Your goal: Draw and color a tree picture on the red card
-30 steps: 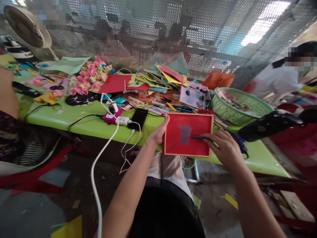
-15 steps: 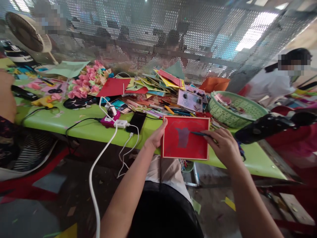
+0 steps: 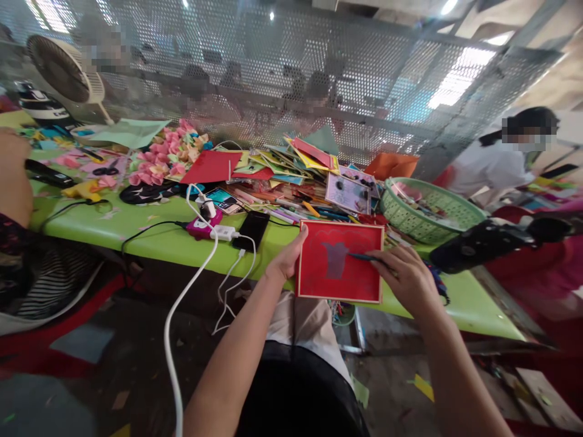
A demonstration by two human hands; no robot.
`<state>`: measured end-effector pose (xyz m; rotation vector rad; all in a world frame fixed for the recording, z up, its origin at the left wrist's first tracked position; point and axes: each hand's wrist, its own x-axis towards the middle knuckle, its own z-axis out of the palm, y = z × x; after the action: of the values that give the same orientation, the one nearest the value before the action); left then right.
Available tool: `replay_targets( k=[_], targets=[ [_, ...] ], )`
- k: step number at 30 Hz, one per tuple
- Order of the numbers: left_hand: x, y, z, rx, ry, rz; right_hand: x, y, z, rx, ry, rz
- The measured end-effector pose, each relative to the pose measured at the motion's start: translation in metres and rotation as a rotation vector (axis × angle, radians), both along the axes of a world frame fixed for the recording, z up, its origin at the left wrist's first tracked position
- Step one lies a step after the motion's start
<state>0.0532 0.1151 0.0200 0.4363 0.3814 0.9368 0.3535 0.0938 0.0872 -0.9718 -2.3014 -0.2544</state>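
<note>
My left hand (image 3: pixel 290 254) grips the left edge of a red framed board (image 3: pixel 359 279), its thumb on the front and the other fingers hidden behind. The board has a thin pale border and is tilted up toward me at the table's front edge. A greyish-purple vase-like shape (image 3: pixel 336 261) shows in its middle, with faint outlines around it. My right hand (image 3: pixel 405 273) pinches a slim dark pencil-like stick (image 3: pixel 362 257), whose tip is at the right side of the grey shape. Whether the tip touches the surface I cannot tell.
Behind the board lie many pens, pencils and paper cards (image 3: pixel 273 161). A green basket (image 3: pixel 432 212) and a black bottle-like object (image 3: pixel 483 243) are at right. Left are a phone (image 3: pixel 251 230), a pink power adapter (image 3: pixel 203 226) and a white cable (image 3: pixel 173 334). A co-worker's arm (image 3: pixel 16 176) is far left.
The stick's tip has shifted slightly along the right edge of the grey shape. Both hands keep their hold. The whole view has moved a little, with the board now lower in it.
</note>
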Motion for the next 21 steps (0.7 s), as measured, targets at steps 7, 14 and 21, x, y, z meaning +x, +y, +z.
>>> replay_targets(
  k=[7,14,21],
  targets=[
    [0.0005,-0.0005,-0.0001,-0.025,0.056,0.017,0.0,-0.0012,0.0015,0.018,0.013,-0.017],
    [0.0003,-0.003,0.0054,-0.009,0.047,-0.003,0.0018,-0.0022,0.0015,-0.003,-0.027,-0.005],
    [0.0003,-0.0017,0.0031,-0.015,0.043,0.018,0.003,-0.0069,0.0004,-0.017,-0.05,0.025]
  ],
)
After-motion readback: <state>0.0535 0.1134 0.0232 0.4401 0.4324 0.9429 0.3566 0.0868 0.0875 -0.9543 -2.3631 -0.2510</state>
